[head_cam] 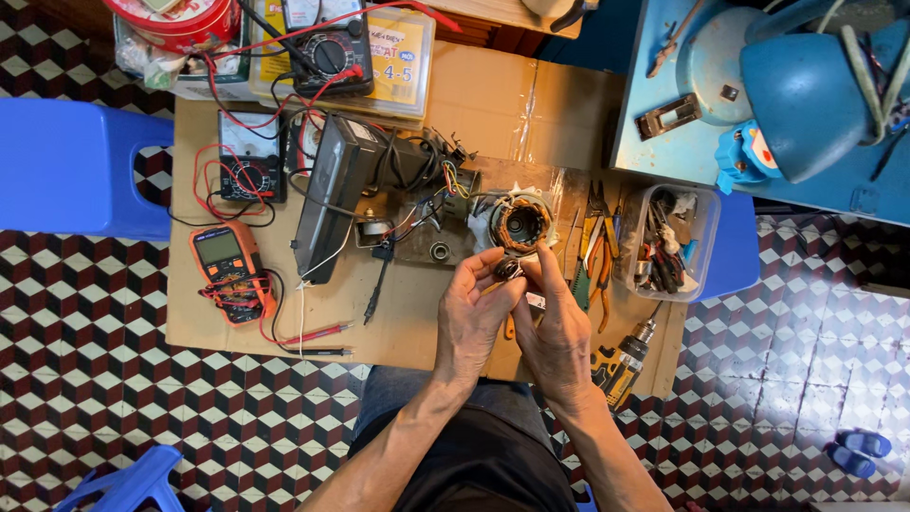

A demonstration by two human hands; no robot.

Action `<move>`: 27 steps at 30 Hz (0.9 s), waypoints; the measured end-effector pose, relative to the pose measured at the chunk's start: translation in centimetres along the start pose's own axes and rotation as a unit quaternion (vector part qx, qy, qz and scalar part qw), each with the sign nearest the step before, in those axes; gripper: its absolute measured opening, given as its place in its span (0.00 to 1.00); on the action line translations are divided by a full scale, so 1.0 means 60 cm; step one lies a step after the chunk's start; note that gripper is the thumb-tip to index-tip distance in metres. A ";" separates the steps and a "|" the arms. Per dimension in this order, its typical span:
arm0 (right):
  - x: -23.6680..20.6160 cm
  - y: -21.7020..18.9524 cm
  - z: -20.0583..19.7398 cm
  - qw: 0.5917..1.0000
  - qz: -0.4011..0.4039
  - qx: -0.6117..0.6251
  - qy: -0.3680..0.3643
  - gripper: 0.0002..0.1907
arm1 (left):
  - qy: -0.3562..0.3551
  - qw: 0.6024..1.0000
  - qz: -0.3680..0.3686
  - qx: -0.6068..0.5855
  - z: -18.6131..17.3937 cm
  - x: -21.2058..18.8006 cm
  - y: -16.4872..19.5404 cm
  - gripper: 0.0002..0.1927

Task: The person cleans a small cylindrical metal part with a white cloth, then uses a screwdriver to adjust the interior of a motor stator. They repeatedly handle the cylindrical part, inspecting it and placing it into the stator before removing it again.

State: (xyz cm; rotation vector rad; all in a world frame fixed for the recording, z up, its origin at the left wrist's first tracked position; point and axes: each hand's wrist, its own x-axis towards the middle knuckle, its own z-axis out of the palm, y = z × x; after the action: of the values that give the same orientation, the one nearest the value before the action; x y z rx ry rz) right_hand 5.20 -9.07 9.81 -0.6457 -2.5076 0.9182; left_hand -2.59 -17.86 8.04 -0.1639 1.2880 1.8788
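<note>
Fingers of our left hand (471, 318) and right hand (555, 327) pinch a small metal part (509, 270).
It could slip loose and vanish among the pliers (597, 256) below.

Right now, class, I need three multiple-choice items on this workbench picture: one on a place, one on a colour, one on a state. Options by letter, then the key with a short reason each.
1. Where does the orange multimeter lie?
A. left part of the cardboard sheet
B. on the blue stool
C. in the clear plastic tub

2. What colour is the cordless drill?
A. green
B. yellow and black
C. white

3. What are the left hand and right hand doing?
A. resting flat and empty
B. holding a small metal part together
C. gripping the drill

Key: 1 A, it lies on the cardboard with its leads around it. 2 B, its body shows yellow and black. 3 B, fingertips of both hands meet around the part.
</note>
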 end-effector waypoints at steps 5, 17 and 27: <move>-0.002 -0.013 0.044 0.998 -0.019 -0.028 -0.045 0.36 | 0.055 0.998 -0.017 -0.021 -0.059 0.009 -0.022 0.28; -0.056 0.032 0.193 0.966 0.199 -0.010 -0.162 0.25 | 0.115 0.993 0.018 0.017 -0.213 0.014 0.029 0.28; 0.019 0.096 0.329 0.986 0.041 -0.141 -0.077 0.30 | 0.065 0.997 0.032 0.033 -0.193 0.012 0.063 0.28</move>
State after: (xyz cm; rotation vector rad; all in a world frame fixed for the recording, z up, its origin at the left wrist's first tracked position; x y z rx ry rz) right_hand -3.96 -14.33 -7.84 -0.7980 -2.7965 0.6679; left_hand -9.49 -27.47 4.97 -0.2152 1.4567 1.9019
